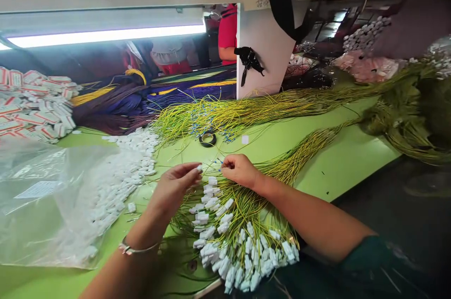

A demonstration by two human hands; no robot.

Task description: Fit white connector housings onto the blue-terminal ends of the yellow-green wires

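Between the thumb and fingers of my left hand [176, 184] is a small white plastic connector housing [199, 168]. My right hand [241, 170], just to its right, pinches thin yellow-green wires whose blue-tipped ends [218, 163] stick out toward the left hand. The two hands are a short gap apart. Below them, a bundle of yellow-green wires [257, 195] fans out, with white connector housings [243, 256] on its ends. Loose white housings [116, 186] lie heaped to the left of my left hand, partly under a clear plastic bag [42, 205].
A roll of black tape [207, 139] lies on the green table [338, 167] beyond my hands. Behind it stretches another yellow-green wire bundle [275, 104]. Labelled white pieces [31, 104] pile up at the left. A white upright panel [262, 54] stands at the back, and a person in red [227, 35] is beyond it.
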